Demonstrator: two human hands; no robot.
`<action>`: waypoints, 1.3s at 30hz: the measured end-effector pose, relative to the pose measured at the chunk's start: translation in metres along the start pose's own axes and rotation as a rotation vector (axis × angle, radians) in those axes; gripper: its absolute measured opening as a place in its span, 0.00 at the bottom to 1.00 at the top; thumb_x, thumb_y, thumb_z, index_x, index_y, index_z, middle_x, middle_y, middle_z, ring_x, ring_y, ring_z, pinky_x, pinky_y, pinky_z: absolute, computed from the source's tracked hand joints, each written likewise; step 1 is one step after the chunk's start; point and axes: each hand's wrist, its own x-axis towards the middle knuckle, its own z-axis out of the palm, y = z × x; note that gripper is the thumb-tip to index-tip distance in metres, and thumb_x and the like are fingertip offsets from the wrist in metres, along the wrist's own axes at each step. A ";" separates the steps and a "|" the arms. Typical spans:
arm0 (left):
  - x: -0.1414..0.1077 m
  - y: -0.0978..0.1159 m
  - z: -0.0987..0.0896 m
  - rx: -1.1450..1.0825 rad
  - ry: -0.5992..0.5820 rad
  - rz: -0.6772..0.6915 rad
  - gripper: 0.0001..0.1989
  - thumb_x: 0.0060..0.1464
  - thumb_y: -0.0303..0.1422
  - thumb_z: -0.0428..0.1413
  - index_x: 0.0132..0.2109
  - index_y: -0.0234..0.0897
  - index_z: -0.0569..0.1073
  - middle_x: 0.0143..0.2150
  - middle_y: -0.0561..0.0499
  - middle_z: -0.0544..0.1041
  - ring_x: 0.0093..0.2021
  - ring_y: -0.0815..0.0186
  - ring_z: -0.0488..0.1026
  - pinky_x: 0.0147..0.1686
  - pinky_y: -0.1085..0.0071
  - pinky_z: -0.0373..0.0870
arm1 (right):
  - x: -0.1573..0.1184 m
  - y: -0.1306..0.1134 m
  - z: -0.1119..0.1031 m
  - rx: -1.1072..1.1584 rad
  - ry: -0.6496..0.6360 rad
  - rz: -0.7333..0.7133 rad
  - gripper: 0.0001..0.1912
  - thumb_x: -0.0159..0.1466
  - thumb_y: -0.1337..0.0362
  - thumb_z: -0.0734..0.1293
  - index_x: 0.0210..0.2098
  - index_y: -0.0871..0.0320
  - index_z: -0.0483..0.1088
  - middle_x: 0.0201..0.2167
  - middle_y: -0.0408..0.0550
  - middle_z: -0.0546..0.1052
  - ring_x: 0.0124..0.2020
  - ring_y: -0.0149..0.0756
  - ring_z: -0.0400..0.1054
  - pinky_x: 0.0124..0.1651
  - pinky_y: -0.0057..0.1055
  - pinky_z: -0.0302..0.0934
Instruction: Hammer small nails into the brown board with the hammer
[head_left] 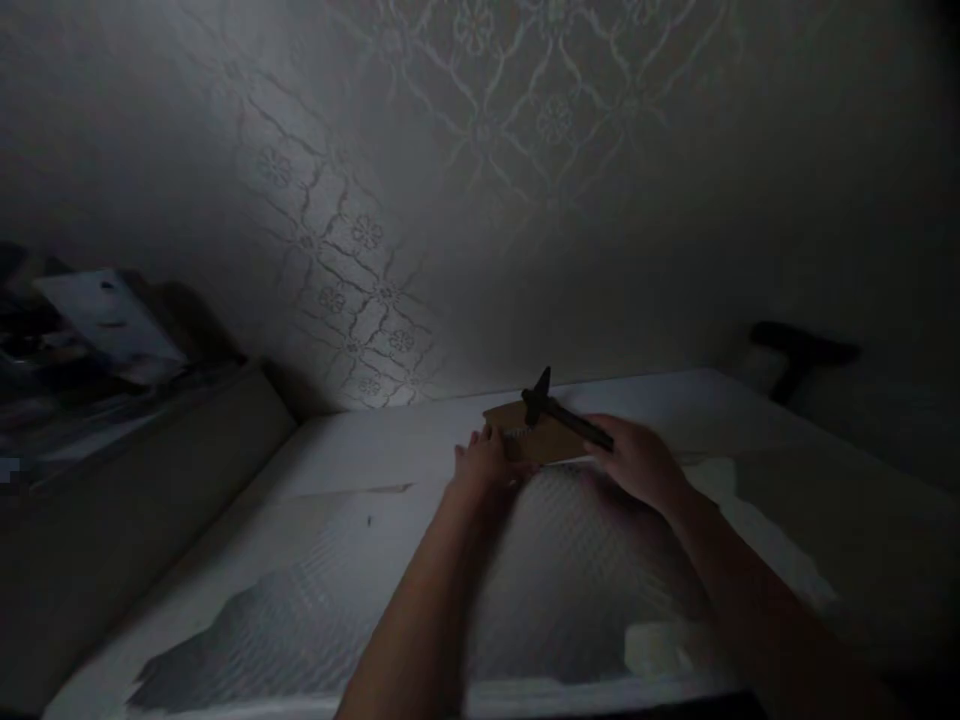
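A dark hammer is in my right hand, with the fingers closed around the end of its handle. The hammer's head is over a flat brown board, though I cannot tell if the two touch. My left hand grips the board's left end, its thumb along the near edge. A short pale row of marks or small pieces shows on the board beside the left fingers, too blurred to name.
Beneath my arms lies a crinkled translucent sheet on a white surface. Patterned wallpaper covers the wall ahead. Cluttered objects and a pale box stand at left. A dark T-shaped object is at right.
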 end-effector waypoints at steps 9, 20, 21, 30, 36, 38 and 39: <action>-0.001 0.002 -0.001 -0.001 -0.007 -0.015 0.46 0.47 0.58 0.53 0.67 0.39 0.51 0.69 0.38 0.51 0.67 0.46 0.50 0.60 0.46 0.53 | 0.000 -0.002 -0.001 -0.013 0.000 0.010 0.18 0.59 0.68 0.63 0.49 0.54 0.71 0.44 0.50 0.78 0.43 0.42 0.73 0.45 0.34 0.64; 0.001 0.000 0.001 -0.002 -0.007 -0.014 0.46 0.47 0.58 0.53 0.67 0.42 0.51 0.69 0.39 0.51 0.67 0.47 0.50 0.60 0.47 0.53 | 0.000 -0.001 -0.001 -0.006 -0.006 0.019 0.19 0.60 0.68 0.62 0.50 0.55 0.71 0.45 0.50 0.78 0.44 0.43 0.72 0.45 0.35 0.64; 0.001 0.000 0.000 -0.001 -0.010 -0.014 0.45 0.47 0.58 0.53 0.67 0.42 0.51 0.69 0.40 0.51 0.67 0.47 0.50 0.60 0.47 0.53 | 0.000 -0.001 0.000 -0.009 -0.012 0.017 0.19 0.60 0.68 0.62 0.50 0.55 0.70 0.45 0.50 0.78 0.44 0.43 0.72 0.45 0.35 0.64; -0.001 0.002 -0.002 -0.011 0.005 -0.008 0.46 0.48 0.57 0.53 0.67 0.40 0.51 0.69 0.39 0.52 0.67 0.45 0.50 0.60 0.47 0.53 | 0.000 0.001 0.000 -0.007 -0.009 0.003 0.19 0.60 0.68 0.62 0.51 0.56 0.70 0.45 0.51 0.78 0.44 0.43 0.72 0.46 0.36 0.64; 0.001 0.001 0.001 -0.001 -0.008 -0.008 0.47 0.47 0.58 0.52 0.67 0.39 0.49 0.70 0.38 0.50 0.68 0.47 0.48 0.60 0.45 0.51 | 0.000 -0.003 -0.002 0.004 -0.030 0.020 0.19 0.60 0.68 0.62 0.51 0.56 0.70 0.46 0.51 0.77 0.46 0.43 0.72 0.47 0.37 0.64; 0.001 0.001 0.000 -0.005 -0.013 -0.011 0.48 0.47 0.58 0.53 0.67 0.37 0.49 0.70 0.38 0.49 0.68 0.46 0.47 0.60 0.44 0.51 | 0.000 -0.003 -0.002 0.003 -0.021 0.025 0.19 0.60 0.68 0.62 0.51 0.56 0.70 0.46 0.51 0.78 0.45 0.43 0.72 0.47 0.36 0.64; 0.001 0.001 0.000 -0.009 -0.015 -0.012 0.48 0.47 0.58 0.53 0.67 0.38 0.49 0.70 0.38 0.48 0.68 0.46 0.47 0.60 0.44 0.50 | 0.000 -0.002 -0.002 0.001 -0.021 0.026 0.19 0.60 0.68 0.62 0.51 0.56 0.70 0.45 0.51 0.78 0.45 0.43 0.72 0.46 0.36 0.64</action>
